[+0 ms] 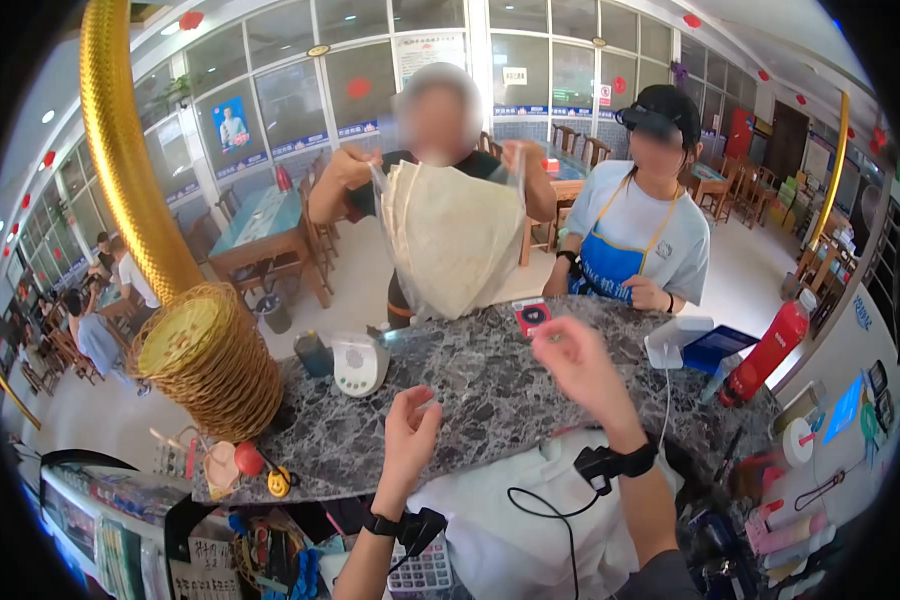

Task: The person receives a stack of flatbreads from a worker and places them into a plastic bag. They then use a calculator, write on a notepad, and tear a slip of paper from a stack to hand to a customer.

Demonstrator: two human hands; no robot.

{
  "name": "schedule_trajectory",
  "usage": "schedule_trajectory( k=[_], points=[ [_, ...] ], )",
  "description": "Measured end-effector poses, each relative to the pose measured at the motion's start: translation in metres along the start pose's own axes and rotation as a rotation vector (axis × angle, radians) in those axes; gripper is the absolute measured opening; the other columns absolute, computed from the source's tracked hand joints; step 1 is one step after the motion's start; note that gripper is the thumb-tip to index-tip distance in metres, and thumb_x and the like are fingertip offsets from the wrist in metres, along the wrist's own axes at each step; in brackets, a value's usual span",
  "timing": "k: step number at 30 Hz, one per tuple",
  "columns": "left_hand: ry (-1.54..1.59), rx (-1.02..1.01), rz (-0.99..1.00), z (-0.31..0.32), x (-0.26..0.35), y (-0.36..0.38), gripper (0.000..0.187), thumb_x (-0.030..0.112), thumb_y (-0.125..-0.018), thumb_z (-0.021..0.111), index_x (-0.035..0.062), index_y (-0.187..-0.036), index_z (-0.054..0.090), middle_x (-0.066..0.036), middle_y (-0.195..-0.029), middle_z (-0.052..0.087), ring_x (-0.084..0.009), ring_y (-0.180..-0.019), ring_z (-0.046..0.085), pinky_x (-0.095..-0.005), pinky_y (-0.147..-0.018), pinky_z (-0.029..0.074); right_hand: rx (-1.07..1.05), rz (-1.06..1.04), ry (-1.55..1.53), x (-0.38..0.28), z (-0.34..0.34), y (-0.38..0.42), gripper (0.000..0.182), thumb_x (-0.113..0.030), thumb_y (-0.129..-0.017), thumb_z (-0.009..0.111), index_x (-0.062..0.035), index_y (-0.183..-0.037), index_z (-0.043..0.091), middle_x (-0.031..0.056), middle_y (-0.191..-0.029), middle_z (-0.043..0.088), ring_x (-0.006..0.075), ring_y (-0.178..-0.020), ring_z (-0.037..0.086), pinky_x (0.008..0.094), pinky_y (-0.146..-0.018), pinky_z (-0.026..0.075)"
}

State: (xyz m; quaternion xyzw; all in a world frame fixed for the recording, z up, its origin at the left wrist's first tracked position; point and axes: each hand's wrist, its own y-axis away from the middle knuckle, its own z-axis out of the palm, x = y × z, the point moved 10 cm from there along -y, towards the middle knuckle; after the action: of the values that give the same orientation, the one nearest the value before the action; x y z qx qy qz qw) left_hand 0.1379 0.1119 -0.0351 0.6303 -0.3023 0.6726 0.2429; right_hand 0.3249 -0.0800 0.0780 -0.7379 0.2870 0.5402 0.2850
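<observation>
My left hand is raised above the near side of the marble counter, empty, its fingers loosely bent and the thumb apart. My right hand hangs over the counter's far side, fingers half curled, with nothing clear in it. It is nearest to a small red and black card. Across the counter a person in a dark top holds up a clear plastic bag by its two top corners. Large pale folded flat sheets, like flatbread, fill the bag. Neither of my hands touches it.
Stacked wicker baskets stand at the left, near a white device and a dark cup. At the right are a payment stand and a red bottle. A calculator lies below. A person in a blue apron stands opposite.
</observation>
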Motion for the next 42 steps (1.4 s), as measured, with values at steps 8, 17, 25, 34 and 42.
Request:
schedule_trajectory(
  k=[8,17,25,34,42],
  points=[
    [-0.392,-0.041,0.082,-0.047,-0.048,0.058,0.047,0.015,-0.095,0.077,-0.0022,-0.136,0.061,-0.021,-0.137,0.066,-0.0316,-0.122,0.068,-0.0401,-0.098,0.054,0.108,-0.363,0.825,0.126,0.095,0.034,0.054,-0.042,-0.101,0.067,-0.0026,-0.138,0.064,0.0309,-0.140,0.059,0.0400,-0.135,0.056,0.0477,-0.106,0.045],
    [-0.720,-0.159,0.479,-0.018,-0.020,0.088,0.050,0.019,-0.090,0.078,0.0022,-0.134,0.064,-0.025,-0.153,0.052,-0.0441,-0.135,0.053,-0.0493,-0.114,0.042,0.218,-0.480,0.926,0.132,0.103,0.044,0.065,-0.049,-0.105,0.057,-0.0030,-0.151,0.057,0.0351,-0.159,0.045,0.0464,-0.151,0.041,0.0543,-0.119,0.033],
    [-0.792,-0.203,0.493,-0.016,-0.020,0.100,0.062,0.025,-0.088,0.079,0.0052,-0.144,0.061,-0.022,-0.157,0.050,-0.0424,-0.139,0.051,-0.0499,-0.115,0.041,0.202,-0.462,0.948,0.136,0.107,0.047,0.066,-0.049,-0.105,0.057,-0.0027,-0.153,0.055,0.0350,-0.160,0.045,0.0469,-0.152,0.039,0.0556,-0.120,0.032],
    [-0.560,-0.169,0.436,-0.041,-0.033,0.132,0.038,0.016,-0.097,0.075,0.0055,-0.133,0.069,-0.020,-0.140,0.066,-0.0292,-0.130,0.063,-0.0395,-0.104,0.050,0.212,-0.431,0.934,0.138,0.106,0.047,0.067,-0.051,-0.106,0.054,-0.0044,-0.154,0.054,0.0350,-0.160,0.045,0.0460,-0.153,0.038,0.0549,-0.122,0.031],
    [-0.438,-0.059,-0.026,-0.162,-0.122,0.256,0.017,0.009,-0.097,0.079,0.0001,-0.094,0.065,-0.006,-0.091,0.073,-0.0105,-0.081,0.066,-0.0295,-0.072,0.054,0.340,-0.516,0.890,0.126,0.103,0.054,0.062,-0.046,-0.100,0.065,-0.0018,-0.145,0.061,0.0333,-0.153,0.052,0.0446,-0.146,0.046,0.0520,-0.119,0.036]
  ],
)
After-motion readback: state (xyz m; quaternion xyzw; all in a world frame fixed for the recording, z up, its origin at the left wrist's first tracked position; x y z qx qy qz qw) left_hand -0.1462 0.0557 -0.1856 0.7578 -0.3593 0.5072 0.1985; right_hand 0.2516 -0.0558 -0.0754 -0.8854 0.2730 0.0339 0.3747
